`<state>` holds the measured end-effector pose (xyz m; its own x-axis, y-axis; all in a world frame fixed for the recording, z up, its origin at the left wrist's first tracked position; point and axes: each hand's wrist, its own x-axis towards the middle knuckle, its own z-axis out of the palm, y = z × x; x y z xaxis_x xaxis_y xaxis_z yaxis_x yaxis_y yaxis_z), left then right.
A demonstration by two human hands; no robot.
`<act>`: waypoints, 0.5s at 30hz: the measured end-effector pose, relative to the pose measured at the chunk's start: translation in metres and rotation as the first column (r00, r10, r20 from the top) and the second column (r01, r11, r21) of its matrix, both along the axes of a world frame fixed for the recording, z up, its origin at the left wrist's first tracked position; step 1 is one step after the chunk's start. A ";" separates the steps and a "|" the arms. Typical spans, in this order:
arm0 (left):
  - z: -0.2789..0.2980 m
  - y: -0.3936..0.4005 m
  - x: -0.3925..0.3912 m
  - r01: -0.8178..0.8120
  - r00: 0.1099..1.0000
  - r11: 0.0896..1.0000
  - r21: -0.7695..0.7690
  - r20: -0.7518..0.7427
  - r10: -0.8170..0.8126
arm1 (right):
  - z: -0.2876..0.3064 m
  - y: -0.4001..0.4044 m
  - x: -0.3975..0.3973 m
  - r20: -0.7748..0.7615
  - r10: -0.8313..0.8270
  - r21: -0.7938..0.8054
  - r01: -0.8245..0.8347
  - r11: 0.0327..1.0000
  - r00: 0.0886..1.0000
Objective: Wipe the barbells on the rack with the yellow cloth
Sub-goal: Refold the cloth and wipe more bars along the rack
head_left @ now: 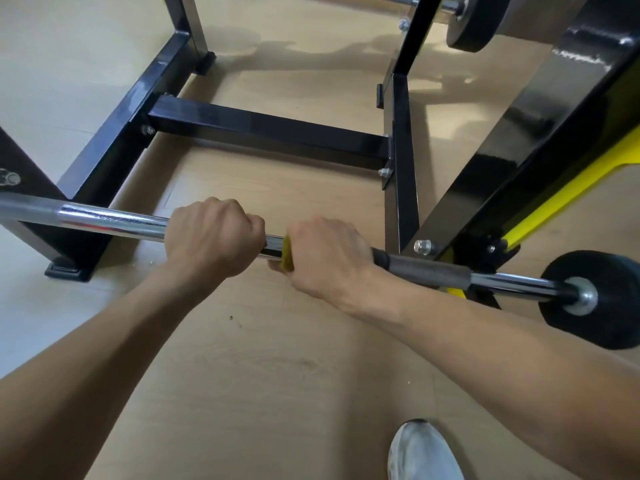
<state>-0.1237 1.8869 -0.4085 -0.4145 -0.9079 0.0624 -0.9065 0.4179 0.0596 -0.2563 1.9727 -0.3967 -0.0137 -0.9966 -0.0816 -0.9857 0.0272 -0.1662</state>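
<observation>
A chrome barbell (104, 218) runs across the view from the left edge to a black weight plate (602, 299) at the right, resting on the black rack (270, 131). My left hand (211, 237) is closed around the bare bar near its middle. Just to the right, my right hand (325, 254) grips the bar through the yellow cloth (287, 254), of which only a narrow strip shows at the thumb side. A grey foam sleeve (426, 266) covers the bar right of that hand.
The rack's black crossbar and feet stand on the wooden floor (277, 358) beyond the bar. A black and yellow upright (540, 133) rises at the right, with another weight plate (478, 22) at the top right. My grey shoe (422, 452) is at the bottom.
</observation>
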 end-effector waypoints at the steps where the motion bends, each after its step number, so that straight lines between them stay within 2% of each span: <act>1: -0.001 0.001 0.000 0.005 1.000 1.000 0.012 0.007 -0.005 | -0.001 0.006 -0.004 0.014 0.034 -0.011 -0.034 0.999 0.999; 4: 0.003 -0.004 0.002 0.006 0.999 0.999 0.052 0.034 -0.007 | 0.000 0.037 -0.042 -0.015 0.055 0.021 -0.055 0.998 0.998; 9: 0.005 -0.003 0.000 -0.002 1.000 0.997 0.083 0.028 0.000 | 0.005 0.094 -0.107 -0.154 -0.134 -0.038 0.129 0.991 0.979; 12: 0.003 -0.001 -0.001 -0.042 0.998 0.996 0.073 0.039 0.040 | 0.002 0.087 -0.085 -0.160 -0.227 -0.078 0.217 0.973 0.961; 15: 0.002 0.000 -0.003 -0.067 0.997 0.995 0.069 0.032 0.065 | 0.007 0.043 -0.037 -0.042 -0.310 0.028 0.312 0.950 0.950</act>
